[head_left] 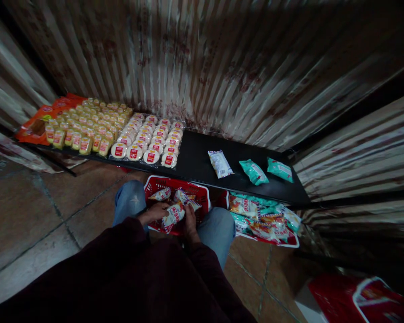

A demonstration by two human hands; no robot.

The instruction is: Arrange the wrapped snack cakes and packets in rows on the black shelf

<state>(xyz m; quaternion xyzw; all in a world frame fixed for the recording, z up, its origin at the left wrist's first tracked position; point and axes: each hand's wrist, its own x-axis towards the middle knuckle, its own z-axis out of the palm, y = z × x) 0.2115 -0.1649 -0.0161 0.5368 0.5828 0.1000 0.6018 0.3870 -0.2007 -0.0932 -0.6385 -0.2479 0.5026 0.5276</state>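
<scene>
Between my knees, over a red plastic basket (206,197), both hands are on a white snack packet (174,216) with red lettering and striped ends. My left hand (155,212) grips the packet's left side, fingers closed. My right hand (190,221) is at its right end, fingers together; their tips are partly hidden. Behind the hands, a few similar packets lie in the basket, among them a packet (161,194) at the back left.
A low black shelf (197,152) runs in front, bearing rows of yellow wrapped cakes (85,144), round white wrapped biscuits (151,156), a white packet (220,164) and two green packets (254,172). A second basket (291,243) holds mixed packets. Striped curtains (175,58) hang behind.
</scene>
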